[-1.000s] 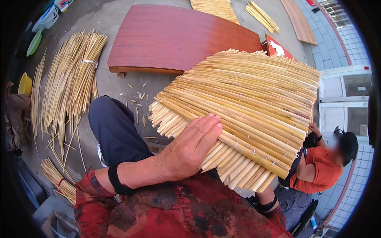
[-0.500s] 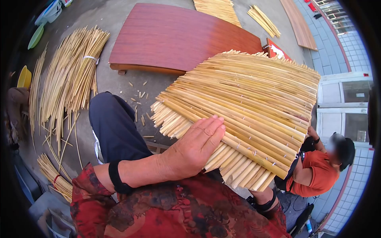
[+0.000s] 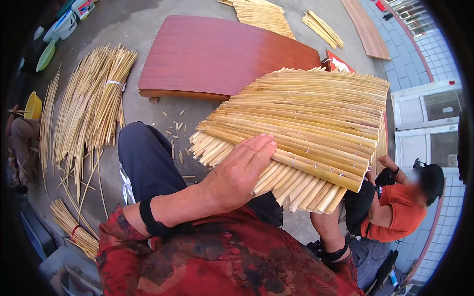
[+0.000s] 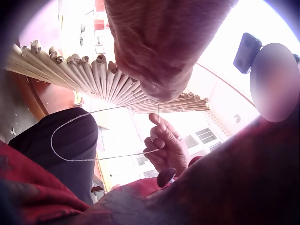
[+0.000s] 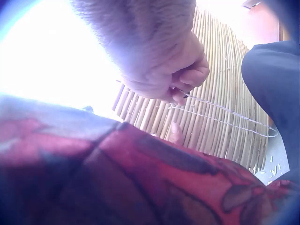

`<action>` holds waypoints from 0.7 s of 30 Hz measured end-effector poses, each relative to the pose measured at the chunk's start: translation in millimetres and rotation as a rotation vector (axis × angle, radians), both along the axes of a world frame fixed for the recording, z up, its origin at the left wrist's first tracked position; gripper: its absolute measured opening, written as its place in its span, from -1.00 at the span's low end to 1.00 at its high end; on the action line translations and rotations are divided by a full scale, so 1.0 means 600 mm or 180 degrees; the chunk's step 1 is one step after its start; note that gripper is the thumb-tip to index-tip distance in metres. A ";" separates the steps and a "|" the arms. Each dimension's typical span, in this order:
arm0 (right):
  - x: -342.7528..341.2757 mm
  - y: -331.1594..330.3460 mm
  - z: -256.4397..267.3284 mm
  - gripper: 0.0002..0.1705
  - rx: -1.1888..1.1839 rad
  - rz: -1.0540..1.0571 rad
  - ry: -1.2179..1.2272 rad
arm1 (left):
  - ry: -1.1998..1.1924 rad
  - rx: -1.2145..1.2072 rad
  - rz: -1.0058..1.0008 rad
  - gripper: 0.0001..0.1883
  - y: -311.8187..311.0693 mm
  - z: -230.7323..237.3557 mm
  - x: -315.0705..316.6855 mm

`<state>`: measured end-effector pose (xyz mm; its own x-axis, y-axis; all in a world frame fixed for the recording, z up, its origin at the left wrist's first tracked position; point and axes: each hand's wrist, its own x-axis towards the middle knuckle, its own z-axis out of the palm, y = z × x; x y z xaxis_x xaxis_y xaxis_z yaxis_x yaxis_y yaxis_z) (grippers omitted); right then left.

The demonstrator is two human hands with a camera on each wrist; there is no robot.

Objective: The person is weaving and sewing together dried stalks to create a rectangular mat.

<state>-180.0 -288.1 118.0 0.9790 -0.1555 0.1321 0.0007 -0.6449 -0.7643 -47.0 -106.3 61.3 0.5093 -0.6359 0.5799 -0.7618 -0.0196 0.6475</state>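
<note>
Grey concrete floor (image 3: 131, 32) is spreading across this yard, with white-framed doors (image 3: 411, 109) standing over on the right! Out ahead, a low dark-red table (image 3: 217, 54) is filling the middle ground, and right in front of the seated person the reed mat (image 3: 301, 111) is taking centre stage, its near edge slanting down to the right, small white stitches running across its canes, cut reed ends fanning out beneath that edge. And look at the left hand (image 3: 237, 170): it is gripping the near edge, fingers lying close together and nearly straight on top, thumb hiding from the head view. Down below, the right hand (image 4: 169, 150) is working under the mat, out of sight from above, but the wrist views are catching it: fingers curling in, pinching a thin white cord (image 4: 69, 161) that is curving out in a long loop across the dark trouser leg (image 3: 148, 153); something slim and dark is showing at the fingertips, too small to make out. Over left, a big tied bundle of reeds (image 3: 91, 103) is lying on the ground, short offcuts (image 3: 181, 157) are dotting the floor near the table, and at far right a second person (image 3: 397, 212) in orange is sitting close by
</note>
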 end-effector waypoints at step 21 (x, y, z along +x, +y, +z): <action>0.012 0.010 -0.015 -0.49 0.1596 -0.0024 0.0338 | -0.0231 -0.0006 0.0016 -0.55 -0.001 0.001 -0.002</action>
